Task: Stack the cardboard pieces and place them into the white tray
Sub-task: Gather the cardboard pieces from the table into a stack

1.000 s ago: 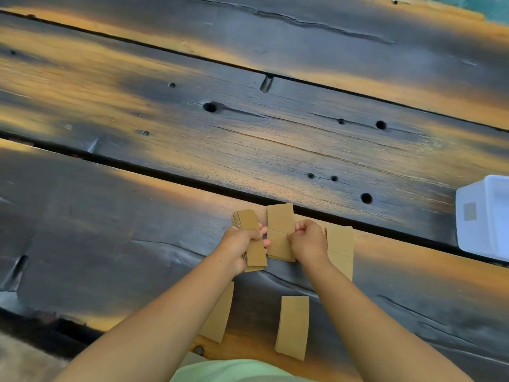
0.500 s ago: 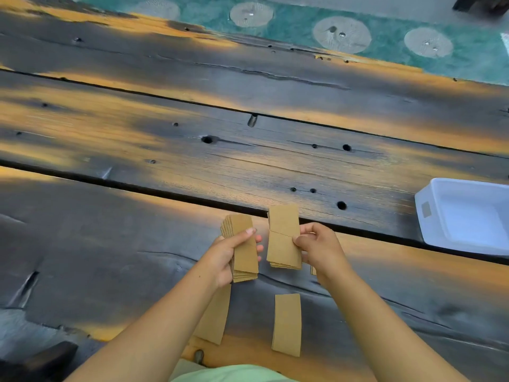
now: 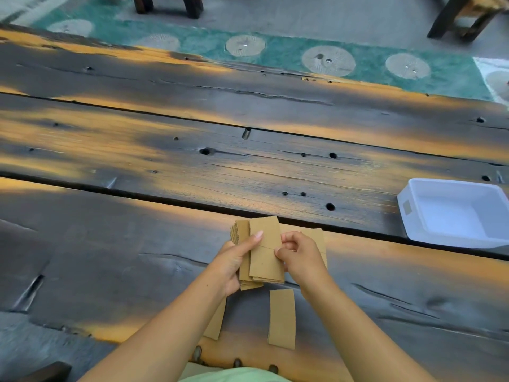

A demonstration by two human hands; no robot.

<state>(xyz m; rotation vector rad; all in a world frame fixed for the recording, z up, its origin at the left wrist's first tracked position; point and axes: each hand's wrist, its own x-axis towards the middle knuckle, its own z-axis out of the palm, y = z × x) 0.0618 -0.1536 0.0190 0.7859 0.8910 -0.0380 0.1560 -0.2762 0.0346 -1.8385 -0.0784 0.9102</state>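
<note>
A stack of brown cardboard pieces (image 3: 265, 249) is held just above the dark wooden table (image 3: 110, 257), near its front edge. My left hand (image 3: 234, 260) grips the stack from the left, thumb across its face. My right hand (image 3: 300, 257) pinches the top pieces against the stack from the right. One loose cardboard piece (image 3: 282, 318) lies flat below the hands. Another piece (image 3: 216, 321) lies partly under my left forearm, and a third piece (image 3: 316, 238) shows behind my right hand. The white tray (image 3: 407, 216) sits at the right edge, with nothing inside it.
The table is made of wide planks with dark gaps (image 3: 165, 199) and knot holes. Beyond its far edge lie a green patterned rug (image 3: 275, 53) and wooden furniture legs (image 3: 168, 5).
My right hand has brought its small bundle of pieces onto the stack in my left hand, so both bundles are now together. The view has tilted up, showing more of the tray and rug.
</note>
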